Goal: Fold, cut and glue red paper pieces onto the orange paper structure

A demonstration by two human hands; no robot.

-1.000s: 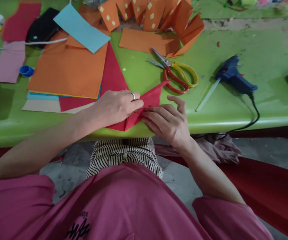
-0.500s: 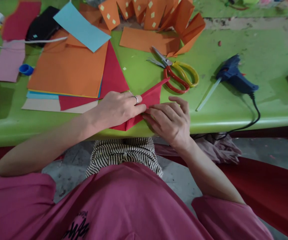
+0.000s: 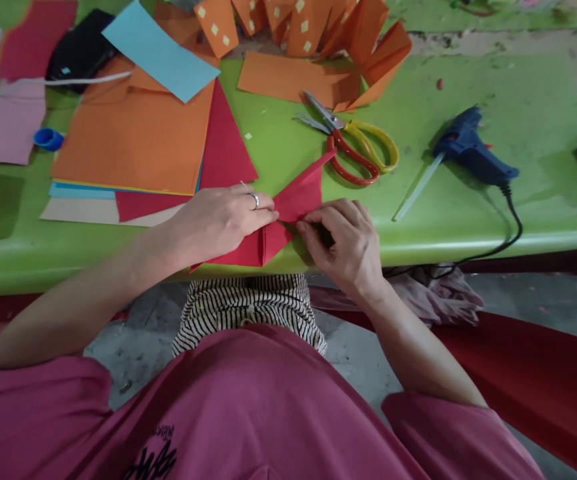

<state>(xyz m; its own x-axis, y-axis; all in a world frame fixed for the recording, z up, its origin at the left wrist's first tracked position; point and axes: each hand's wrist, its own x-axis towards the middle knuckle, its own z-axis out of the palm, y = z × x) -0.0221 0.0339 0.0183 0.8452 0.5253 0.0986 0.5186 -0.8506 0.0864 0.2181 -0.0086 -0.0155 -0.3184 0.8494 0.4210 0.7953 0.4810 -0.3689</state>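
Note:
A folded sheet of red paper (image 3: pixel 299 195) lies near the table's front edge, with creases and a raised fold in its lower part. My left hand (image 3: pixel 225 217), a ring on one finger, holds it from the left, fingers together at the fold; the thumb is hidden. At its right edge my right hand (image 3: pixel 345 243) pinches the paper between thumb and fingertips. Just beyond the paper's upper tip rest scissors (image 3: pixel 335 130) with one red and one yellow handle, their blades parted.
Orange sheets (image 3: pixel 133 133) are stacked at left over other coloured paper, a light blue strip (image 3: pixel 161 50) on top. A blue cap (image 3: pixel 48 139) lies beside them. Behind stands a folded orange paper piece (image 3: pixel 308 30). A blue glue gun (image 3: pixel 473 147) with its cord is at right.
My left hand has shifted left along the red paper, uncovering more of its middle. My right hand's fingers have curled into a pinch at its right edge.

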